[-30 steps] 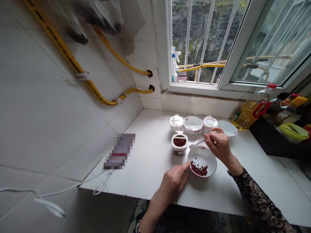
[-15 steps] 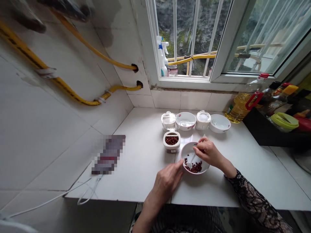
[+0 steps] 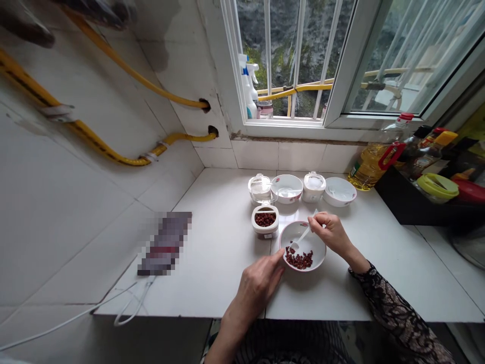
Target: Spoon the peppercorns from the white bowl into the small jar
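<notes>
A white bowl [image 3: 321, 255] with a thin pink rim stands on the counter, with dark red Sichuan peppercorns [image 3: 301, 260] lying in its near half. My left hand [image 3: 258, 282] steadies the bowl's left side, the thumb at the rim; its other fingers are partly hidden. Pinched by the handle in my right hand [image 3: 333, 233], a white plastic spoon [image 3: 303, 235] slants into the bowl, its scoop beside the peppercorns. Left of the bowl is an open seasoning jar [image 3: 265, 233] filled with the same peppercorns.
Behind stand a lidded jar [image 3: 259, 190], a bowl [image 3: 287, 198], another white jar [image 3: 313, 192] and a second bowl [image 3: 341, 201]. An oil bottle [image 3: 369, 164] and a black box [image 3: 409, 205] of bottles are at right. A pixelated object [image 3: 166, 243] with a white cable [image 3: 142, 303] lies left.
My right hand has drawn back to the right, and the spoon's scoop has shifted up and left within the bowl. My left hand stays at the rim. The view has shifted slightly.
</notes>
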### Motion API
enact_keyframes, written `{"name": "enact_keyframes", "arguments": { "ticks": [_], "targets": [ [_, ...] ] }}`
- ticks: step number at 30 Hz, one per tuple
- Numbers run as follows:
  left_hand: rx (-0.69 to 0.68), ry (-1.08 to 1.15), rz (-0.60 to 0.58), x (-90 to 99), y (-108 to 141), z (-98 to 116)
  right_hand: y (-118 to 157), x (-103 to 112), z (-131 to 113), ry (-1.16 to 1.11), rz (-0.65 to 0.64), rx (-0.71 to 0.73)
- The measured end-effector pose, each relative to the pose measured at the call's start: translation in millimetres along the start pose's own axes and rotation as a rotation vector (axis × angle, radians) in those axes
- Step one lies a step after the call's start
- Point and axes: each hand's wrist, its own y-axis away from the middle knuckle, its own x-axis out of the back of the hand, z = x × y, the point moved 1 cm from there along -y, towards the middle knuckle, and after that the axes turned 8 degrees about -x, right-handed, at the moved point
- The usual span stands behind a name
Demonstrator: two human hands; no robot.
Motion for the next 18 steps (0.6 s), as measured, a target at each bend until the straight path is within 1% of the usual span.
{"name": "enact_keyframes", "arguments": {
  "ticks": [3, 8, 11, 15, 18],
  "targets": [
    [0.001, 0.007, 0.002, 0.5, -0.7, 0.6, -0.7, 0.4, -1.5, -0.036, 0.012, -0.034],
    [0.001, 0.008, 0.008, 1.5, -2.1, 1.2, -1.3, 0.2, -1.9, -0.174, -0.031, -0.158],
    [0.0, 0.013, 0.004, 1.1, -1.6, 0.9, -2.2, -1.5, 1.3, -0.245, -0.034, -0.215],
    [0.012, 0.015, -0.009, 0.1, -0.1, 0.5, -7.6, -3.8, 5.3, -0.32, -0.004, -0.273],
    [0.011, 0.021, -0.011, -0.3, 0.4, 0.3, -17.0, -2.6, 2.1, -0.348, 0.043, -0.26]
  ]
}}
